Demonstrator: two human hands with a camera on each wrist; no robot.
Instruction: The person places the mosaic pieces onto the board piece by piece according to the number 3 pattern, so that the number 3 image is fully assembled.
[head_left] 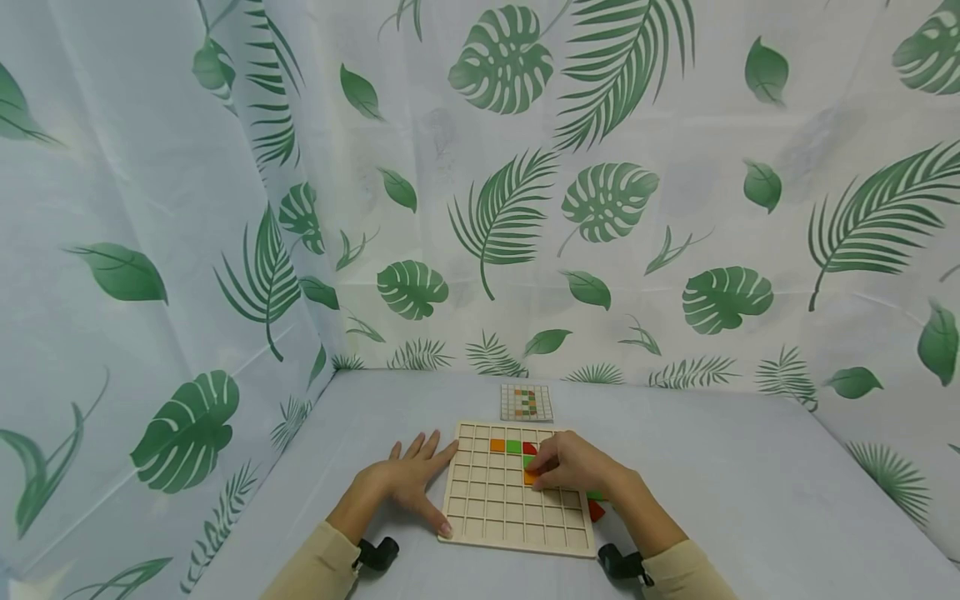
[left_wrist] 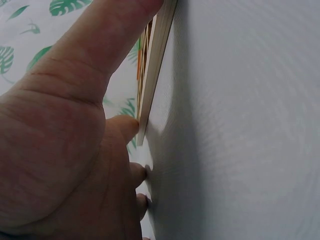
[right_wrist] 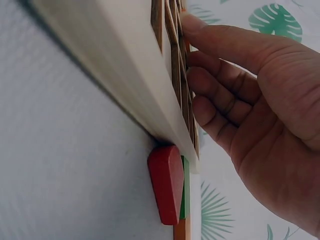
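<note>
Lying right at the fingertips of the right hand [head_left: 576, 463], on its left side and slightly toward the person: an orange tile [head_left: 529, 479], just right of the middle of the gridded wooden board [head_left: 487, 508]. Showing no clear long axis, being squarish and partly covered; apparently lined up with the grid, though too hidden to tell whether fully seated between the ridges. Hinging mainly, by judgement, on that match of tile edges to cell walls. Clearly nearer to the right hand, curled at the fingers and seemingly pinching the orange tile with thumb and forefinger. Well apart from the left hand [head_left: 411, 479], spread wide along the board's left edge, thumb at the near left corner, apparently steadying. Just beyond the orange tile, in the same column: a green tile [head_left: 527, 461], then a red piece [head_left: 529, 448], ending a short row with a second green tile [head_left: 513, 447] and a second orange tile [head_left: 497, 446]. Outside the board, just beside its right edge: a loose red block [right_wrist: 167, 185], with a loose green block [right_wrist: 186, 187] close behind. Past the far edge, on the surface [head_left: 720, 467]: a small card [head_left: 527, 403] printed with a grid and coloured shapes. No readable brand, label or writing anywhere; on the card, too small to tell.
</note>
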